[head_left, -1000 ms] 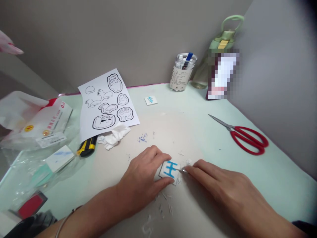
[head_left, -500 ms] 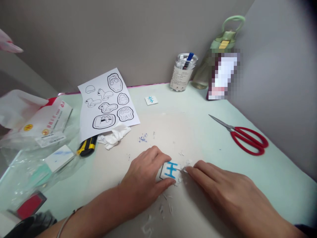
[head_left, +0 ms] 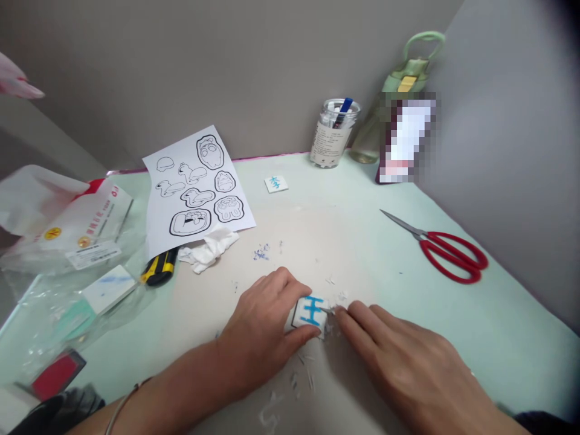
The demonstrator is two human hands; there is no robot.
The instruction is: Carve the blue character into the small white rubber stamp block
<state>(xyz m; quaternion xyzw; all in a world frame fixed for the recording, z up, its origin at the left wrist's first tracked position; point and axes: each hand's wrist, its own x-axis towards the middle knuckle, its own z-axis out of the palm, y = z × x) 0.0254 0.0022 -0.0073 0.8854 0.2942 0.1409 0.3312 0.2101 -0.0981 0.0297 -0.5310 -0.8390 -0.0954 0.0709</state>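
Note:
A small white rubber block (head_left: 318,309) with a blue H-like mark and a black line along its left side lies on the table mat. My left hand (head_left: 267,329) pinches it between the thumb below and the fingers above. From the right, my right hand (head_left: 403,356) grips a thin pointed carving blade (head_left: 327,310), whose tip touches the block beside the blue mark. The blade's handle is hidden in my fingers. White shavings (head_left: 308,374) lie around and below the block.
Red-handled scissors (head_left: 453,257) lie to the right. Behind stand a jar of pens (head_left: 333,136), a green bottle (head_left: 408,75) and a blurred phone (head_left: 410,136). Leftward are a printed sheet (head_left: 181,181), crumpled tissue (head_left: 208,251), a yellow-black cutter (head_left: 161,267) and plastic packaging (head_left: 90,217).
My right hand has shifted slightly, and the blade tip now reaches further left over the block, where a sliver stood out before. My left hand keeps its hold.

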